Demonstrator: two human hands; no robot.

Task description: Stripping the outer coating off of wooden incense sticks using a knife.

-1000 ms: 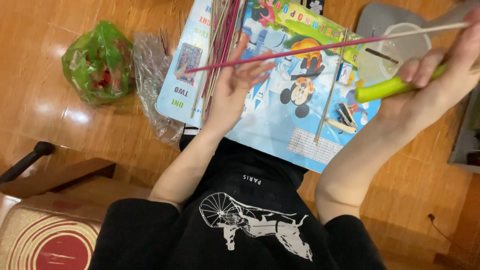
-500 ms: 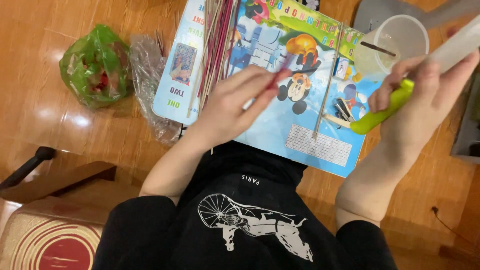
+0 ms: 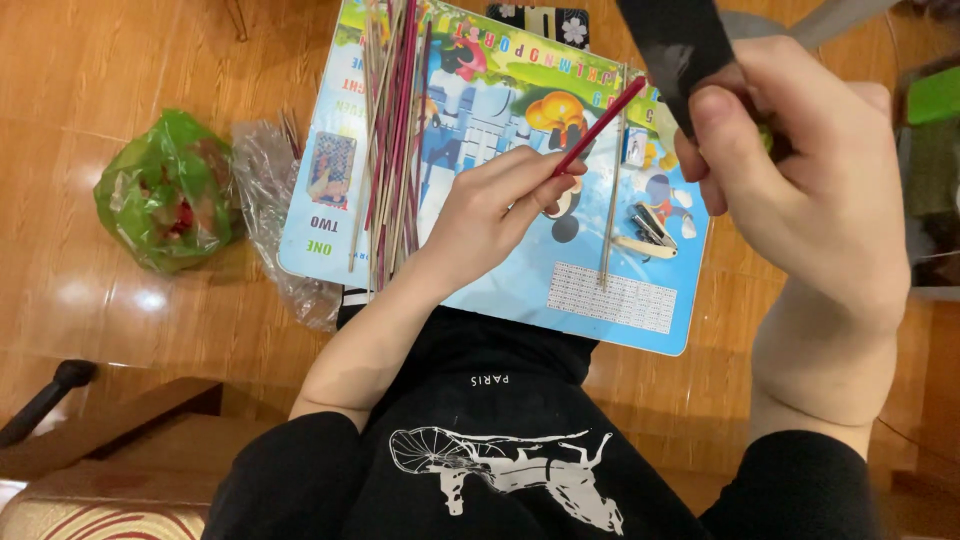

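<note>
Red and slim, a stick (image 3: 600, 127) is pinched in the left hand (image 3: 497, 200), its near end caught between thumb and fingertips so that the grip is clenched on it, while the far end slants up and to the right above a colourful children's picture board (image 3: 520, 270). That board lies on the wooden floor (image 3: 110, 300) and over the person's lap. On its left part rests a bundle of thin sticks (image 3: 390, 130), red, pink and pale wood, running roughly lengthwise up the board. One pale stick (image 3: 612, 200) lies alone further right, with a small stapler (image 3: 648, 228) just beside its lower half. The right hand (image 3: 800, 190) is raised close to the camera, its grip clenched around a dark flat blade-like object (image 3: 675, 45) that sticks up out of the fist; a bit of green shows behind the fingers, but what it belongs to cannot be told. Left of the board sit a crumpled clear plastic bag (image 3: 270, 200) and, touching it, a green plastic bag (image 3: 165, 195) with something red inside.
</note>
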